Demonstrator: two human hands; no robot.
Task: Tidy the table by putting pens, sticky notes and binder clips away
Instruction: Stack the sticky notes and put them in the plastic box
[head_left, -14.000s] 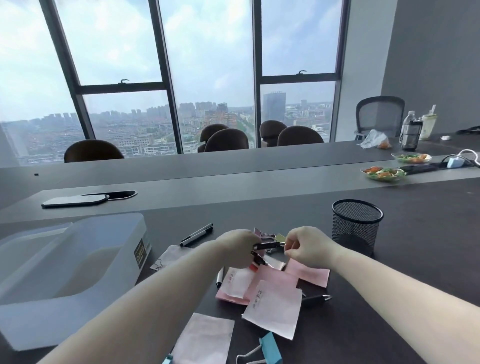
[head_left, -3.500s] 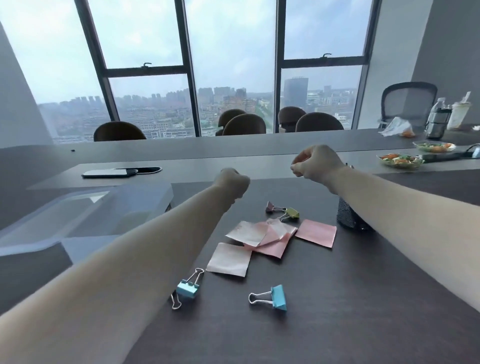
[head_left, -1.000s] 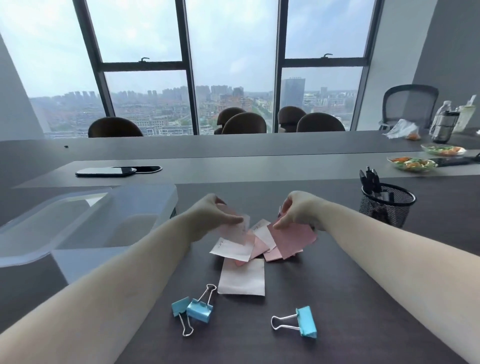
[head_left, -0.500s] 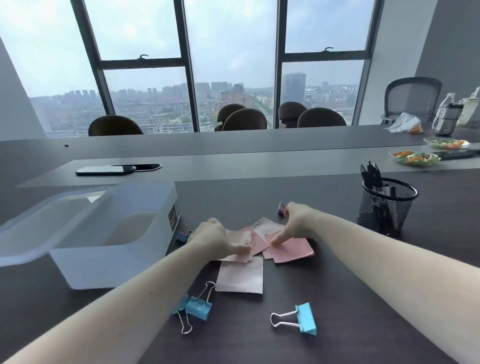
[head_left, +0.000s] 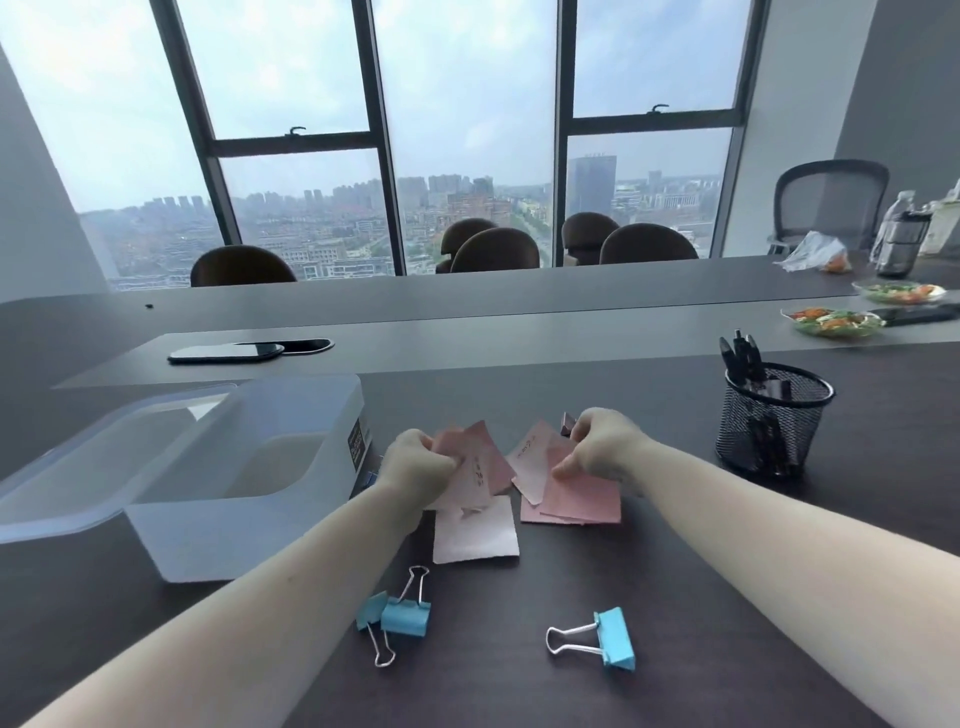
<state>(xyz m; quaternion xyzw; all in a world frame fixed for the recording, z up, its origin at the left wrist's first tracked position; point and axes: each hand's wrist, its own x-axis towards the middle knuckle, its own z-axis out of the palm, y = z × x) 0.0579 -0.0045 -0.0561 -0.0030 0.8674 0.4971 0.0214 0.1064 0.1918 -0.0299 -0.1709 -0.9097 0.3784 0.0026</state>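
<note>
My left hand (head_left: 418, 465) is closed around a bunch of pink sticky notes (head_left: 480, 467) lifted off the dark table. My right hand (head_left: 597, 449) pinches other pink notes (head_left: 576, 499), which partly rest on the table. One pale note (head_left: 475, 535) lies flat below my left hand. Two blue binder clips (head_left: 397, 616) lie together near the front, and a third blue clip (head_left: 613, 636) lies to their right. A small dark clip (head_left: 567, 422) peeks out behind my right hand. Black pens (head_left: 740, 358) stand in a black mesh cup (head_left: 774, 421) at the right.
An open translucent plastic box (head_left: 249, 483) with its lid leaning at the left stands left of the notes. Two phones (head_left: 228, 352) lie on the grey strip behind. Salad plates (head_left: 831, 322), bottles and a bag sit far right. Chairs line the far side.
Both hands have gathered and raised sticky notes that half a second ago were pressed flat on the table. The clips, the cup and the box stay in place.
</note>
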